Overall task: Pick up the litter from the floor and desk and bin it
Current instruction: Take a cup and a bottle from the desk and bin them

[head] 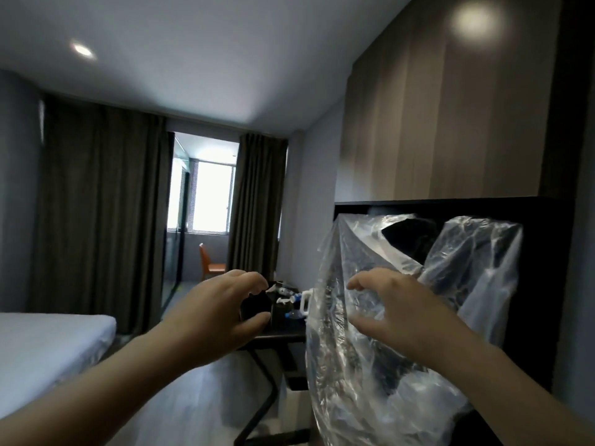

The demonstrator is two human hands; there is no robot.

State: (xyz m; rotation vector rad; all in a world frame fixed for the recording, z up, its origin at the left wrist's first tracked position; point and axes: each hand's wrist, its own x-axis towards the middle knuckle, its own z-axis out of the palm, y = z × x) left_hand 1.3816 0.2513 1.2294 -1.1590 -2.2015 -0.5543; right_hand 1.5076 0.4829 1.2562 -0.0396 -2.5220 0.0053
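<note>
Left hand [222, 304]: raised in front of the desk, fingers and thumb loosely curved in a wide C – nothing visibly in its hold.
Right hand [396, 304]: raised against the plastic bag, forefinger and thumb spread apart, the other fingers bent at the film; I cannot tell whether they pinch it or only touch it.
Plastic bag [354, 381]: clear and crinkled, spread wide at the right, behind the right hand and in front of a dark recess; its mouth gapes near the top.
Desk [283, 333]: dark top on black legs, against the right wall, beyond both hands.
Litter [286, 296]: small white crumpled bits on the desk top, beside a black box [257, 305], a clear bottle [294, 314] and a white handle-shaped thing [306, 300] – partly hidden by the bag's edge.
Floor [193, 397]: pale grey below the arms.
Bed [38, 346]: white, at the lower left.
Curtains [103, 214]: dark, drawn apart around a bright window [212, 197].
Chair [209, 265]: orange, far back near the window.
Cupboards [450, 123]: brown wood panels above the recess.
</note>
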